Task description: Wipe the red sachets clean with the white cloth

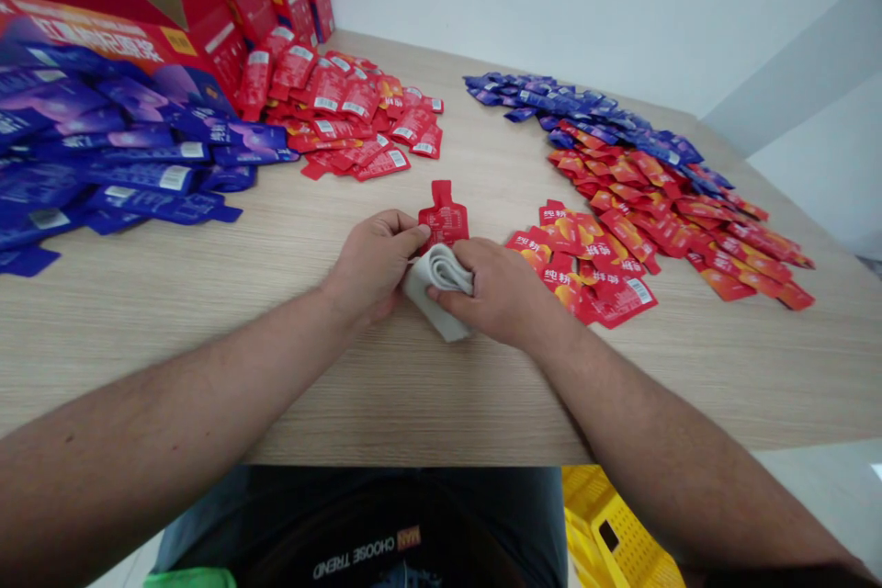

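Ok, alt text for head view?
Left hand grips a red sachet while the right hand presses a folded white cloth onto it, on a wooden table between piles of red sachets and blue sachets.

"Is it bright where you're sitting?"

"Yes. Soft, even light falls across the pale wood-grain table (pixel 441 404) and the white wall (pixel 585 0), though I can't tell where it comes from."

"Any shadows or glare?"

"Only faint shadows by my left hand (pixel 372 271), my right hand (pixel 500 289) and the folded white cloth (pixel 434 303). The glossy red foil sachets (pixel 358 101) show a mild sheen."

"Is it sharp?"

"Fairly, but the small print goes soft. Toward the edges, the wide view bends the table and swells my left forearm (pixel 172 386) and right forearm (pixel 661 423)."
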### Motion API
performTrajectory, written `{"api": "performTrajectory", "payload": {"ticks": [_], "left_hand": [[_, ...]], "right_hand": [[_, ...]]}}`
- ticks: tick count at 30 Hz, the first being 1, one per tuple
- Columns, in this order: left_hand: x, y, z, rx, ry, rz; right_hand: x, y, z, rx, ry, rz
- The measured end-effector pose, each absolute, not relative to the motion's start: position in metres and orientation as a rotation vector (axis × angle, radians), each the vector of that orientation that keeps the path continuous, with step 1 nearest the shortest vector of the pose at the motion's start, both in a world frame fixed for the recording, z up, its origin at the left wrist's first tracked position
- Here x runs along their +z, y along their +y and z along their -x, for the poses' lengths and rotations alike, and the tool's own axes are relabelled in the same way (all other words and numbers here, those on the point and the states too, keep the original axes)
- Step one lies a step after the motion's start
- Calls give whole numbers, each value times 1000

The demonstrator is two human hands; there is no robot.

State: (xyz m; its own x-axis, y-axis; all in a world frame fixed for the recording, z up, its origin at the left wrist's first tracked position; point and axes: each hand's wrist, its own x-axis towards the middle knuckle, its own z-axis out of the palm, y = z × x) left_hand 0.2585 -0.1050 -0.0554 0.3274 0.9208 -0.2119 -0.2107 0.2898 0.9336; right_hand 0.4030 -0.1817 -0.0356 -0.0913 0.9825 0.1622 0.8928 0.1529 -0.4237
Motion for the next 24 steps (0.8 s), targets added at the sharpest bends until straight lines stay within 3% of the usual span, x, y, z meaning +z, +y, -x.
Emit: {"api": "performTrajectory", "payload": {"ticks": [5,9,24], "left_hand": [[-53,-105,-258,910,872,-922],[-53,-105,-258,917,930,-936],[-53,-106,-259,919,846,-970]], "right_hand": [[-36,-183,-403,147,-1870,1845],[-37,-182,-404,260,-2077,1756],[-35,-180,-410,116,-1918,1840]]}}
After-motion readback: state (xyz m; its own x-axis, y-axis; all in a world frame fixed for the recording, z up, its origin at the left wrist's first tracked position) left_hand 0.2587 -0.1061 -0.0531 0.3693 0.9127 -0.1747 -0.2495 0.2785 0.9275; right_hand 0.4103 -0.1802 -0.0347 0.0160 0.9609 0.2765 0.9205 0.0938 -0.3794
